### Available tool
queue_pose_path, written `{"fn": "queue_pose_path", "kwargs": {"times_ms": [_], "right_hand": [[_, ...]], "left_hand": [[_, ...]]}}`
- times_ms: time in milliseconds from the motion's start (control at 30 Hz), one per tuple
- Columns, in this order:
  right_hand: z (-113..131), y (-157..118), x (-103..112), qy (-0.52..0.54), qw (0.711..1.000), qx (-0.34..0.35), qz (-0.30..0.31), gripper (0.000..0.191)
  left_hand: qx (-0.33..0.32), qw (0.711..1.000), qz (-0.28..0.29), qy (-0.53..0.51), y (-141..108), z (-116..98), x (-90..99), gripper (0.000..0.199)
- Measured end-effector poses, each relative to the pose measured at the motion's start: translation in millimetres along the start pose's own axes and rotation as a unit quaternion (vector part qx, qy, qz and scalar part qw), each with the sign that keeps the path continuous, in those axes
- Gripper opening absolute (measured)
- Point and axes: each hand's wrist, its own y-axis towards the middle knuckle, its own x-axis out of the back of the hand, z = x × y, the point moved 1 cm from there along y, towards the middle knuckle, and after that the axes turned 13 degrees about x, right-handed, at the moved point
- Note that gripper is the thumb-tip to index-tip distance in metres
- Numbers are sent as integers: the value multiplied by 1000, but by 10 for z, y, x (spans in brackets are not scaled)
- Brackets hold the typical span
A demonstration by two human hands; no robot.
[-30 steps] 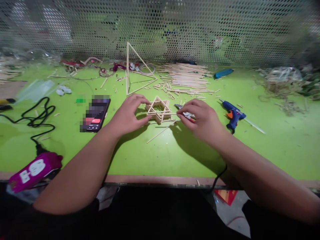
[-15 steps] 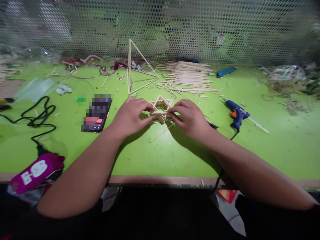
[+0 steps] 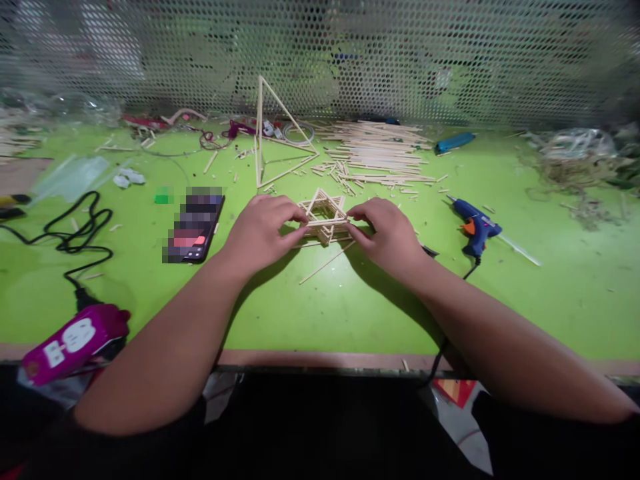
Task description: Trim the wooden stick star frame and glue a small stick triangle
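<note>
A small six-pointed star frame, layered from thin wooden sticks, sits on the green table between my hands. One wooden stick lies level across its front top. My left hand pinches this stick's left end at the star's left side, thumb and index finger closed. At the other end, my right hand closes thumb and index finger on the stick by the star's right point. A loose stick lies aslant on the table just in front of the star.
A hot glue gun lies at right, with its cord running to the front edge. Leftward are a phone, a black cable and a magenta case. Behind stand a stick pyramid and a stick pile before a perforated screen.
My right hand has slid slightly right along the stick to the star's right point. My left hand has stayed nearly in place, and more of the star's front shows.
</note>
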Motion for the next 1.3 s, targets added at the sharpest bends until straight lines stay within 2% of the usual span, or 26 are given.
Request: {"fn": "queue_pose_path", "kwargs": {"times_ms": [333,433,533,633,733,833,900,1000,1067,1133,1200,1300], "right_hand": [[-73,-2,-44,9,999,40,18,12],[-59,-10,-7,-12,998,56,6,14],[-3,-29,91,-50,993,106,-6,16],[68,-50,210,-91,981,173,4,17],[138,-49,315,-106,965,239,25,21],[207,-23,429,-102,955,273,51,25],[230,-12,552,-101,966,232,50,24],[163,-79,810,-122,988,64,69,28],[52,-201,955,-132,980,-33,148,31],[-77,-359,1012,-141,958,-95,230,35],[-173,-505,954,-148,946,-106,269,25],[-219,-631,718,-190,946,-98,244,9]], "left_hand": [[-4,1000,-14,1,8,33,-18,15],[-13,1000,-28,2,-13,-14,6,24],[-38,998,-46,-26,-60,-125,16,36],[-59,993,-62,-82,-112,-256,-23,28],[-37,988,-38,-148,-146,-354,-88,19],[33,975,24,-217,-167,-419,-125,14],[115,951,66,-280,-180,-444,-134,17],[241,877,112,-401,-194,-451,-161,33],[287,828,123,-465,-189,-439,-195,39],[313,795,126,-505,-174,-419,-235,43],[332,771,131,-528,-154,-401,-269,45],[342,747,140,-554,-136,-389,-294,45]]}}
